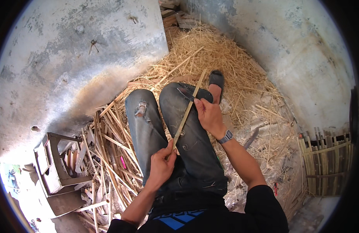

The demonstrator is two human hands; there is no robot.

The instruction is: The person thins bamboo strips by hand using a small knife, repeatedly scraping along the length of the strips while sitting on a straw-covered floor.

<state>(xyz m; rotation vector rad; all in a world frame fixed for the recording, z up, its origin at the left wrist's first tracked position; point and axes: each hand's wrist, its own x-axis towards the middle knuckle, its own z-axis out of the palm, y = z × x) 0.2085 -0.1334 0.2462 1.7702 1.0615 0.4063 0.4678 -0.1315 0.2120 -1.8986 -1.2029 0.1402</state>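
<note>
A long, flat, yellow-green bamboo strip point(185, 118) lies slantwise over my right thigh, its far end sticking out past the knee. My left hand point(162, 165) is closed on the near end of the strip, close to my lap. Further up, at the right knee, my right hand point(209, 115) pinches the strip between thumb and fingers. Beside those fingertips a dark, flat piece point(184, 93) rests on the knee against the strip; whether it is a blade or a pad I cannot tell.
Shavings point(241, 66) cover the floor ahead and to the right. A dark knife-like blade point(251, 138) lies beside my right forearm. Split bamboo sticks point(109, 143) are heaped at left by a wooden frame point(57, 167). A woven bamboo panel point(328, 165) leans at right; walls point(90, 58) stand close.
</note>
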